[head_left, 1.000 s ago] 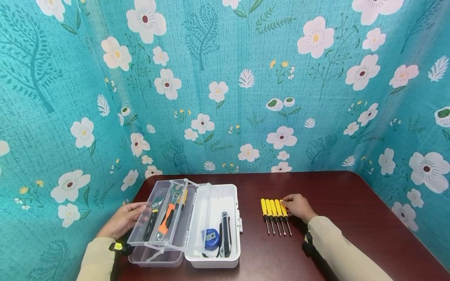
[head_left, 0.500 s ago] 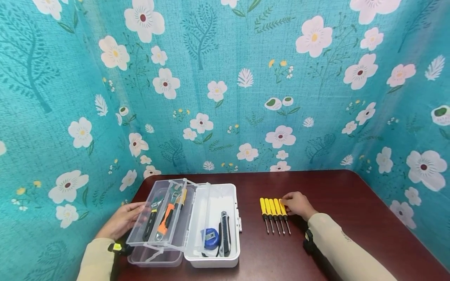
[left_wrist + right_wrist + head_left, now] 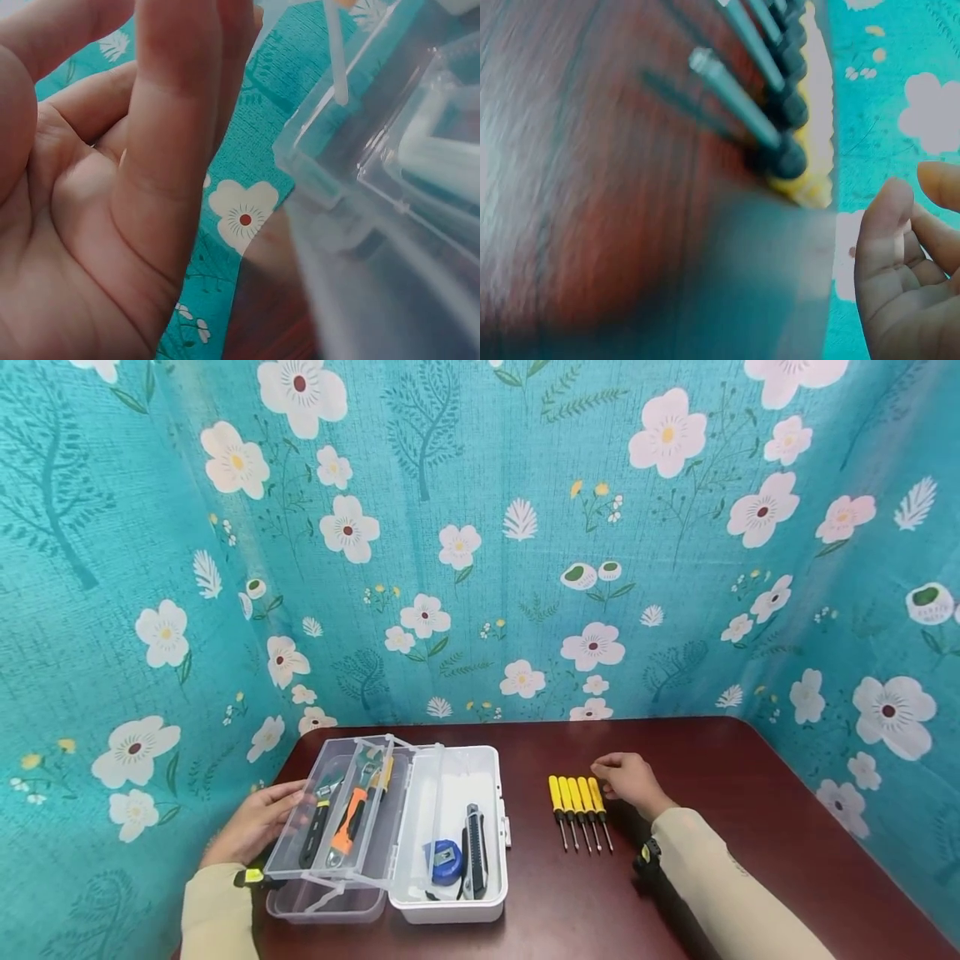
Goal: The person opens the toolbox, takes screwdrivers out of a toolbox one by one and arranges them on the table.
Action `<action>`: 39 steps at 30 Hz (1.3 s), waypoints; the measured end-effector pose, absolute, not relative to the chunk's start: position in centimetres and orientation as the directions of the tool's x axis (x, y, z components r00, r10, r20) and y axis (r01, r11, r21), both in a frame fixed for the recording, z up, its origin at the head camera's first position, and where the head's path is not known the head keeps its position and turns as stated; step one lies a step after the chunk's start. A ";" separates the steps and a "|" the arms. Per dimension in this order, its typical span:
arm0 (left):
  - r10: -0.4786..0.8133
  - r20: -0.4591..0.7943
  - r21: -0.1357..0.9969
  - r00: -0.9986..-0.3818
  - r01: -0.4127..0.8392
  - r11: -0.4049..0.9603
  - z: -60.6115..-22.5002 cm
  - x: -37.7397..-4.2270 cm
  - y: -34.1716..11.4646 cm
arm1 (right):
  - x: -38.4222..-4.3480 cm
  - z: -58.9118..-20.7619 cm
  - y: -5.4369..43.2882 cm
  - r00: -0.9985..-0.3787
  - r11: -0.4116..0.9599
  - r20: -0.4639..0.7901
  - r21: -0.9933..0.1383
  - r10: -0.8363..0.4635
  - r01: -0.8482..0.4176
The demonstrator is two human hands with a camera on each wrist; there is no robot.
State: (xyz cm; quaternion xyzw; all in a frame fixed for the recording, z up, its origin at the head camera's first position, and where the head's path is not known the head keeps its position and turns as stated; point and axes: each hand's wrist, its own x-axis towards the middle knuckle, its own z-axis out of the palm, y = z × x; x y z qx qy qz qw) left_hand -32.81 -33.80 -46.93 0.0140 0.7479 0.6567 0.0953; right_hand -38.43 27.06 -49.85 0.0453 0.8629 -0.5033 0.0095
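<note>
In the head view, several yellow-handled screwdrivers (image 3: 576,795) lie side by side in a row, tips toward the near edge. My right hand (image 3: 633,783) hovers just past the rightmost handle, fingers loosely bent and holding nothing. The right wrist view has this hand (image 3: 911,289) apart from the screwdriver row (image 3: 791,109). An opened white toolbox (image 3: 468,777) stands at left, with its clear tray (image 3: 281,860) folded out. Beside the tray's left edge is my left hand (image 3: 258,818), fingers extended with the tips right at the plastic. The left wrist view has that hand (image 3: 161,172) near the clear plastic (image 3: 322,187).
A blue tape measure (image 3: 445,863) and a utility knife (image 3: 475,850) lie inside the white box. The tray holds a black-handled adjustable wrench (image 3: 316,831), an orange-and-black-handled tool (image 3: 347,833) and a yellow-handled one. Flowered teal cloth (image 3: 517,568) borders the dark red table (image 3: 675,743).
My right hand has let go of the rightmost screwdriver and moved slightly up and away from it. The left hand stays beside the tray. The head view has shifted a little.
</note>
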 end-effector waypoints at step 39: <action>0.059 -0.098 0.993 -0.993 -0.093 0.077 -47.9 -33.2 -33.3 | -40.1 -44.2 13.7 -0.981 0.423 0.069 -0.895 -0.183 -0.141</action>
